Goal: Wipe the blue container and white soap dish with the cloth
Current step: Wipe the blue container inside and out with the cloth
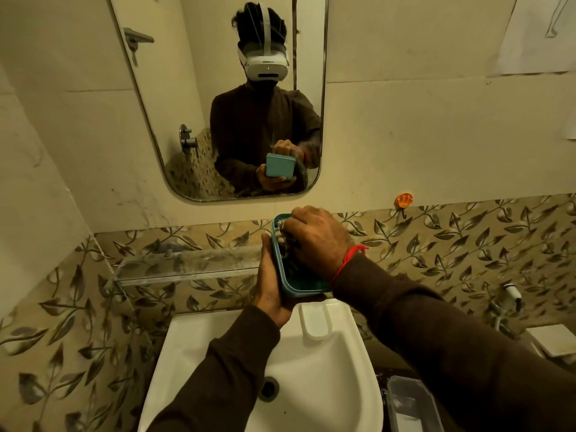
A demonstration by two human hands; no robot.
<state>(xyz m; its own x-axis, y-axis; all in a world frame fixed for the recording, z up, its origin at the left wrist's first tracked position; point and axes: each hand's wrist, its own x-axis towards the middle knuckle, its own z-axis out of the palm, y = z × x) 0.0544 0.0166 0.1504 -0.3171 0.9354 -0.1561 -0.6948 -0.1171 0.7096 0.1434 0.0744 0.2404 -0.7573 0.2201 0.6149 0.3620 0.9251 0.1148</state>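
Observation:
My left hand (270, 280) grips the blue container (291, 283) from its left side and holds it tilted above the sink, with the opening facing me. Inside the container, my right hand (314, 240) presses a patterned cloth (284, 236), of which only a small part shows past the fingers. The white soap dish (315, 322) rests on the back rim of the sink, just below the container. In the mirror the container's flat bottom is visible between both hands.
A white sink (299, 378) with a drain (268, 388) is below my arms. A clear plastic box (411, 403) stands to its right. A glass shelf (187, 263) runs along the tiled wall at left. Mirror (218, 98) above, orange hook (404, 200) and a white holder (553, 339) at right.

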